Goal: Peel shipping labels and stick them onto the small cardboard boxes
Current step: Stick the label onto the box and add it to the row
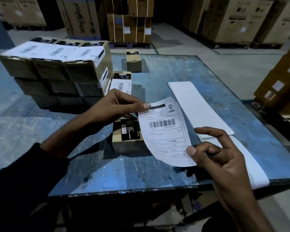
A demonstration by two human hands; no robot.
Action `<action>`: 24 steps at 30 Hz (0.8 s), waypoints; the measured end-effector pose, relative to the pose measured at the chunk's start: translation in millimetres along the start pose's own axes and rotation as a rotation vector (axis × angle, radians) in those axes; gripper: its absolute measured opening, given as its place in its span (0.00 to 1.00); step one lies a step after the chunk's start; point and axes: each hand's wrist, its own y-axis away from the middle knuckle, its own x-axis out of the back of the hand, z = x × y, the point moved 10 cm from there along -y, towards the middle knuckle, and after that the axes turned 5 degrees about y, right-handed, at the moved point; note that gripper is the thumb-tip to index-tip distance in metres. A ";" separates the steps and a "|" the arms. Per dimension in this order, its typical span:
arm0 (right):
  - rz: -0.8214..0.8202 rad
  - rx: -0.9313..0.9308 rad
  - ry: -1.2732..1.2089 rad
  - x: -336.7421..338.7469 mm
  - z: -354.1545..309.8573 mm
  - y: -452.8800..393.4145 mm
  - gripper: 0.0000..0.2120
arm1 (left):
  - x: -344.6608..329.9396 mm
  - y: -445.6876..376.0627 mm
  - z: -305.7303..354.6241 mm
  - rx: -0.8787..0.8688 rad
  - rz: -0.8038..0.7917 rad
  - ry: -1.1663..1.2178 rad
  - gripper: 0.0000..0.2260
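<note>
- The left hand (117,104) pinches the top left corner of a shipping label (166,131) between thumb and fingers.
- The right hand (214,153) pinches the label's lower right edge, thumb on the printed face, the other fingers loosely curled behind it.
- The label hangs in the air between both hands, curved, its barcode and "CRED" mark facing up, above the middle of the blue table (157,178).
- Under the label's left side a small cardboard box (124,143) stands on the table, a black sticker on its top; label and box look apart, though the gap is hard to judge.
- A long white strip of backing paper (199,104) lies toward the table's right edge and runs down to the near right corner.
- At the far left, a stack of labelled boxes (57,64) stands three layers high.
- Just right of that stack lies another labelled box (121,85).
- One lone box (134,61) stands near the far edge.
- Large cartons (129,19) stand on the floor beyond the table.
</note>
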 end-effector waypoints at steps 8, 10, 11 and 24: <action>0.025 -0.044 0.105 -3.7 3.7 -1.8 0.13 | 3.0 -8.9 -22.3 0.010 0.072 0.066 0.05; 0.021 -0.059 0.108 -3.1 5.1 -3.6 0.10 | 3.6 -7.9 -23.7 0.012 0.077 0.080 0.05; 0.018 -0.066 0.099 -3.3 5.1 -4.0 0.09 | 4.0 -7.3 -22.7 0.010 0.072 0.088 0.06; -0.022 -0.090 0.077 -7.8 4.8 -3.3 0.11 | 4.5 -8.5 -29.3 0.041 0.093 0.126 0.06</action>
